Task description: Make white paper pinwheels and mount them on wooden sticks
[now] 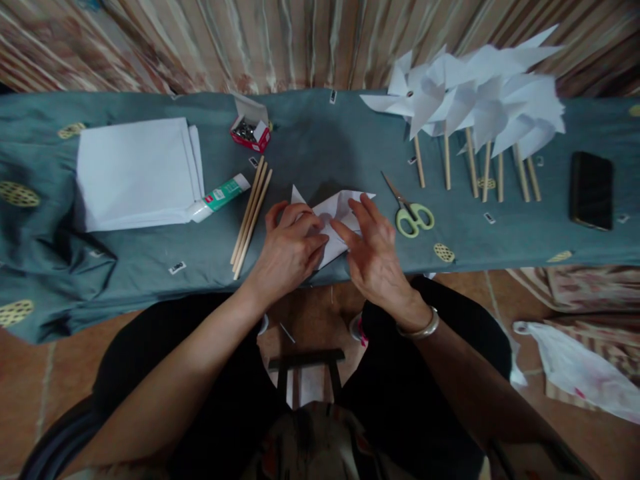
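Note:
A partly folded white paper pinwheel lies at the table's front edge, its pointed corners sticking up to the left and right. My left hand is closed on its left side, fingers curled over the paper. Across from it, my right hand rests on the right side with fingers spread, one fingertip touching near the middle. My palms hide the underside of the paper. Just right of my right hand lie scissors with green handles. Thin wooden sticks lie left of my left hand.
A stack of white paper lies at the left, with a green and white glue tube against its corner. Behind the sticks stands an open red box of small metal pieces. Several finished pinwheels and a black phone lie at the right.

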The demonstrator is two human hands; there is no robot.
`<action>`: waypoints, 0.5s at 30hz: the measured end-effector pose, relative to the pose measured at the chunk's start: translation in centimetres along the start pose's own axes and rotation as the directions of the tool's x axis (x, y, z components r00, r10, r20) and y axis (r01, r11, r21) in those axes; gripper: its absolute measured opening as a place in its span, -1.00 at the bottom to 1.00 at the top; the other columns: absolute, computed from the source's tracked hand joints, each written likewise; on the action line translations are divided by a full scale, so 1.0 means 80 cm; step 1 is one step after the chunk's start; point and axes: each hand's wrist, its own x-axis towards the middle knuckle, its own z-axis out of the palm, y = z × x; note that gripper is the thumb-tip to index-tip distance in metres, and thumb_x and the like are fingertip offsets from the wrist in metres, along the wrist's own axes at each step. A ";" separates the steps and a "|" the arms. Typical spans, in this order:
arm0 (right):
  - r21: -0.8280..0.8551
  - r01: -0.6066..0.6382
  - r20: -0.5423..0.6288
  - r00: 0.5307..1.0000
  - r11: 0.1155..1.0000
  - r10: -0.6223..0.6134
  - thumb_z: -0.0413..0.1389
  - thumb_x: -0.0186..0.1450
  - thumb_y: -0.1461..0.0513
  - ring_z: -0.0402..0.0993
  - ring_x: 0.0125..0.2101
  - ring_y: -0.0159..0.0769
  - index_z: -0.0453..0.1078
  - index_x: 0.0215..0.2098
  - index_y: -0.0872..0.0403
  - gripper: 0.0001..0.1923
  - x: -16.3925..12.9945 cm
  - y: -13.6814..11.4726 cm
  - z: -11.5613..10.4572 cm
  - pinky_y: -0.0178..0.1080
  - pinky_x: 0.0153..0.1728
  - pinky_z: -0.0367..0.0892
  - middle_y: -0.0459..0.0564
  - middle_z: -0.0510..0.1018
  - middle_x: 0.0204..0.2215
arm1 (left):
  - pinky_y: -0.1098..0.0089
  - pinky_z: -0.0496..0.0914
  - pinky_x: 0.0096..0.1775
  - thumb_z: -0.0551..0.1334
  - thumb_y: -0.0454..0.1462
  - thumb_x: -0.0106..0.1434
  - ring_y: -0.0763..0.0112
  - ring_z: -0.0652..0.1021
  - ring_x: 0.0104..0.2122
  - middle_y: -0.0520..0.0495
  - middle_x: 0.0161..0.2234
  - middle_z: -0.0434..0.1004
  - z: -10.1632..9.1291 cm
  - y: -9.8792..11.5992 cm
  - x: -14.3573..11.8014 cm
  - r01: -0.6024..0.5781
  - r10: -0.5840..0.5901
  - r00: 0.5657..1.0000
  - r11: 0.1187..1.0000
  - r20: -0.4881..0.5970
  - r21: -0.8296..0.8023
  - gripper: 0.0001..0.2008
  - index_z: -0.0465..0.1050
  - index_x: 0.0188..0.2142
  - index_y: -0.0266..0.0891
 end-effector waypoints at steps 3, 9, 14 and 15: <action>0.004 0.040 -0.009 0.999 0.999 -0.040 -0.13 0.35 0.40 -0.16 0.40 0.00 0.17 0.27 -0.16 -0.42 -0.004 0.001 -0.006 0.21 0.22 0.10 -0.04 0.03 0.39 | -0.11 0.11 0.17 0.17 -0.27 0.33 0.09 0.39 0.04 -0.11 -0.09 0.56 0.000 -0.002 0.000 -0.017 0.017 1.000 1.000 0.000 -0.001 -0.81 0.58 -0.22 -0.19; 0.011 0.019 0.017 1.000 1.000 -0.019 -0.09 0.36 0.38 -0.12 0.40 -0.03 0.30 0.15 -0.17 -0.52 -0.003 -0.003 -0.004 0.16 0.21 0.15 -0.09 0.11 0.36 | -0.11 0.10 0.19 0.17 -0.28 0.33 0.09 0.39 0.05 -0.10 -0.11 0.57 0.002 -0.002 -0.001 -0.033 0.033 0.999 0.999 -0.036 0.002 -0.81 0.58 -0.29 -0.21; 0.017 0.003 0.023 1.000 1.000 -0.003 -0.09 0.35 0.39 -0.11 0.40 -0.03 0.32 0.13 -0.17 -0.52 -0.002 -0.003 0.000 0.17 0.22 0.13 -0.11 0.13 0.35 | -0.09 0.11 0.19 0.22 -0.28 0.31 0.09 0.40 0.05 -0.10 -0.10 0.58 0.000 0.000 0.000 -0.032 0.032 0.999 0.999 -0.032 0.010 -0.85 0.59 -0.28 -0.21; 0.017 0.003 0.019 1.000 1.000 -0.004 -0.09 0.35 0.39 -0.11 0.40 -0.03 0.33 0.12 -0.15 -0.53 -0.002 -0.003 0.001 0.16 0.22 0.13 -0.10 0.12 0.35 | -0.09 0.10 0.19 0.22 -0.28 0.30 0.09 0.40 0.05 -0.10 -0.10 0.58 0.000 0.000 0.000 -0.031 0.031 0.999 0.999 -0.019 0.011 -0.86 0.59 -0.28 -0.21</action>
